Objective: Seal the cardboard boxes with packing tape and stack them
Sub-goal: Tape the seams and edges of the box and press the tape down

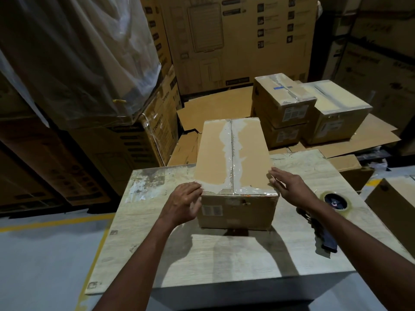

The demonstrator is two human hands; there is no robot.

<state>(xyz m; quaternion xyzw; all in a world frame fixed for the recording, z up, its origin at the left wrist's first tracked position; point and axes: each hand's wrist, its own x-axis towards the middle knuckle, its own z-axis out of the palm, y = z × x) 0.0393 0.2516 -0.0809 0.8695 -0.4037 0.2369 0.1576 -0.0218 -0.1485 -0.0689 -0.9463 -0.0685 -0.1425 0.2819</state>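
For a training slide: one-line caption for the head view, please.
Left hand and right hand touch the near corners of a taped brown cardboard box on a pale table.

Both hands, left [183, 204] and right [289, 187], pressed flat against the taped box [233, 158] on the bench [202, 254], tape roll [336, 202] nearby.

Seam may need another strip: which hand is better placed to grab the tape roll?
Likely right. The tape roll lies on the table beside the right hand; the left hand is across the box.

Taped box [233, 153] upright on table; three sealed boxes [310, 108] stacked behind.
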